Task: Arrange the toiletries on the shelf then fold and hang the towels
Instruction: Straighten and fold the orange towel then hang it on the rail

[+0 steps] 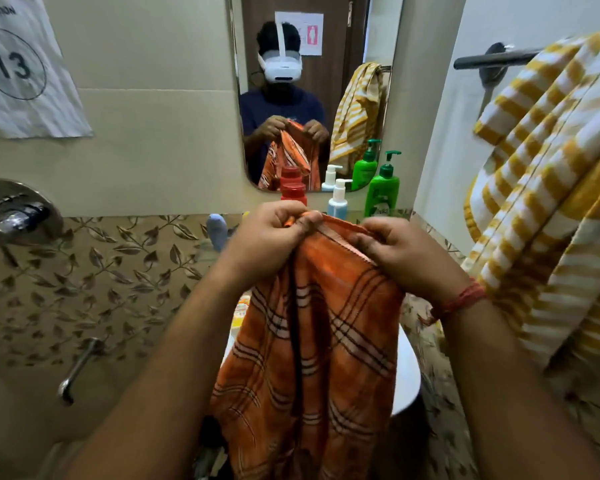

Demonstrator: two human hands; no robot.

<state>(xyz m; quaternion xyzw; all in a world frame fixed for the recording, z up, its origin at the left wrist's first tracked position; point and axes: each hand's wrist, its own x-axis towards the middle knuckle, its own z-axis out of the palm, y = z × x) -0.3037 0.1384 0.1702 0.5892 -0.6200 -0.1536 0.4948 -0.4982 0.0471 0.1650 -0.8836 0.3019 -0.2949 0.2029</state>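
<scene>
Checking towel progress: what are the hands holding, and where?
Both hands, left and right, pinch the orange plaid cloth towel along its top edge.

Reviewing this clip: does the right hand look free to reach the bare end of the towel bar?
Probably not yet: the right hand and left hand both pinch the orange towel. The path to the towel bar looks open.

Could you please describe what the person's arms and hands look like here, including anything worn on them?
Both forearms are bare, with no sleeves reaching into the direct view. The left hand wears nothing visible: no ring, watch or glove. The right hand is also ungloved, and a red thread bracelet is wound around its wrist. The mirror shows a dark short-sleeved shirt.
</scene>
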